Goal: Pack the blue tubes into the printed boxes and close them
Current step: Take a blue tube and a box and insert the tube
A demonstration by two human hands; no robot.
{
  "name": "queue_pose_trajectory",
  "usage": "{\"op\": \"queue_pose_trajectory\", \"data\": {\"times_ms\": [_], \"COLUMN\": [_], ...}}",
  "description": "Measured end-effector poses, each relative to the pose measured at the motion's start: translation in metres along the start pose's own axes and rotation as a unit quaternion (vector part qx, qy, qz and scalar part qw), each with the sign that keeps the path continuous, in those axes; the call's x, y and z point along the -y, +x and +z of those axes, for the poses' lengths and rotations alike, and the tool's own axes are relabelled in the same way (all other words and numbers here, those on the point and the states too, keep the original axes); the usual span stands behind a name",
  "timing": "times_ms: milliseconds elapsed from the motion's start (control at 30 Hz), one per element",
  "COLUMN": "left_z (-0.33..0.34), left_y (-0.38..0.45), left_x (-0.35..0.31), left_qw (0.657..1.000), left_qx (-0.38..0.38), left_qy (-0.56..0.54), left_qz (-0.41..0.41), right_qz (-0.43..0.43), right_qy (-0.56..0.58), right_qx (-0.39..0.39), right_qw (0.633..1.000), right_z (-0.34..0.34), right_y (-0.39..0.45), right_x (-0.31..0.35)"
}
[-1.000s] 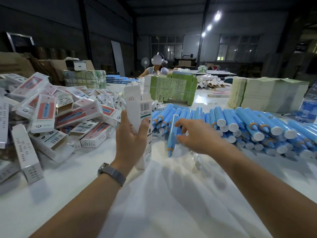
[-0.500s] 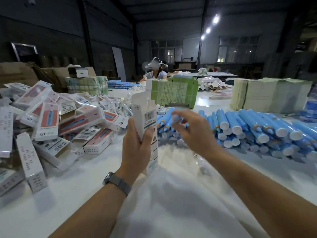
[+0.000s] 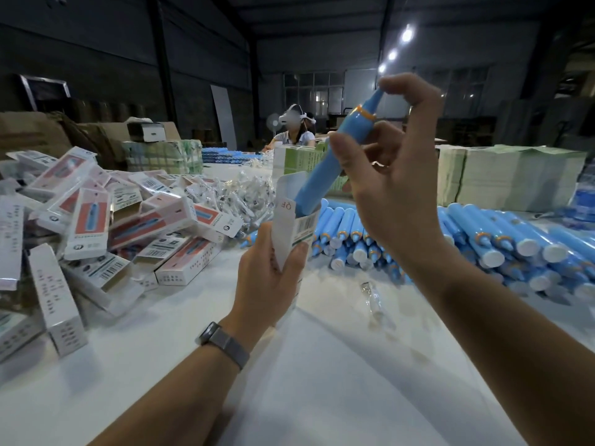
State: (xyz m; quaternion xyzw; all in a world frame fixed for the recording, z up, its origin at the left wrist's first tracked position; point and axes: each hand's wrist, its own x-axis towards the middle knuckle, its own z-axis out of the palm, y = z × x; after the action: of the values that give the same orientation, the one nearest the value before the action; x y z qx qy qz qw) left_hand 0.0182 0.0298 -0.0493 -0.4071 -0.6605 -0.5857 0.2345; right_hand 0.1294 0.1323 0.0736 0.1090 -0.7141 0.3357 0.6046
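Blue tube [image 3: 325, 165] tilted, long axis running from capped tip up-right down-left into the open mouth of the printed box [image 3: 294, 226], lower end just inside. Right hand [image 3: 396, 175] above, pinching tube near its tip; left hand [image 3: 267, 281] below, gripping box upright over the tabletop [image 3: 322, 365]. Next, probably: push straight down along that axis.

A pile of small clear-wrapped items [image 3: 235, 196] lies mid-table, toward the far edge of the white table [image 3: 322, 365]. A stack of pale green sheets [image 3: 512, 175] sits at its far right, and a lone clear vial [image 3: 373, 299] lies nearer the middle. Another person [image 3: 294, 132] wearing a white headset sits beyond the far edge.
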Motion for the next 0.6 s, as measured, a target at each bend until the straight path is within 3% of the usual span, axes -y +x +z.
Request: {"op": "queue_pose_trajectory", "data": {"times_ms": [267,367,467,600], "left_z": [0.0,0.001,0.004,0.004], "left_y": [0.0,-0.003,-0.004,-0.003], "left_x": [0.002,-0.001,-0.005,-0.006], "left_qw": [1.0,0.998,0.999,1.0], "left_qx": [0.006,0.029,0.024,-0.001], "left_qy": [0.012,0.022,0.02,0.005], "left_qz": [0.023,0.056,0.044,0.017], "right_qz": [0.096,0.122,0.096,0.021], "right_qy": [0.011,-0.009,-0.053,-0.132], "right_qx": [-0.019,0.024,0.116,0.106], "right_qw": [0.995,0.992,0.987,0.985], "right_z": [-0.005,-0.007,0.004,0.021], "right_y": [0.003,0.0,-0.017,-0.036], "right_x": [-0.005,-0.008,-0.01,-0.012]}}
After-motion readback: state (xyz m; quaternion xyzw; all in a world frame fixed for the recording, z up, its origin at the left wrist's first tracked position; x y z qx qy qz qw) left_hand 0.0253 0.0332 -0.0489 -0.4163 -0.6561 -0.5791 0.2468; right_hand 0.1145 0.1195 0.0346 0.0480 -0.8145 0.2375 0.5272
